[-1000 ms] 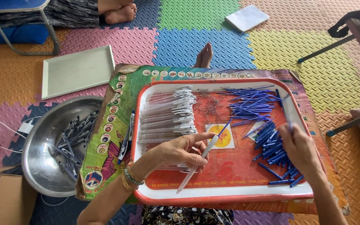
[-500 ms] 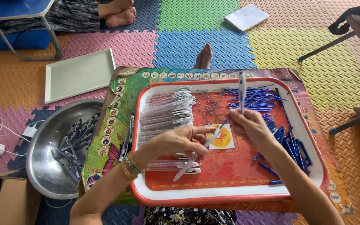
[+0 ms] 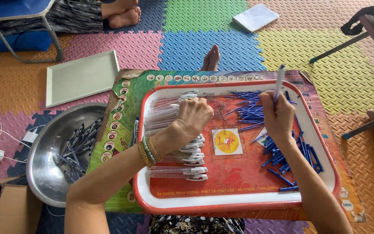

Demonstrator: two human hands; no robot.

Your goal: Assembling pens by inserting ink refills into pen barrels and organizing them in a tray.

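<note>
Fingers of the right hand (image 3: pixel 277 116), right of centre in the frame, are clamped on an upright pen barrel (image 3: pixel 279 82) above the loose blue refills (image 3: pixel 278 143). The left hand (image 3: pixel 194 115), at centre, rests with its fingers curled down on the row of clear pen barrels (image 3: pixel 169 117); whether they pinch one, I cannot tell. Both piles lie in a red-rimmed tray (image 3: pixel 239 203). At lower left, a steel bowl (image 3: pixel 48 151) holds dark pens.

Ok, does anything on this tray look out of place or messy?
Nothing looks damaged. The blue refills lie scattered loosely across the red tray, unlike the clear barrels, which lie in a neat row.
</note>
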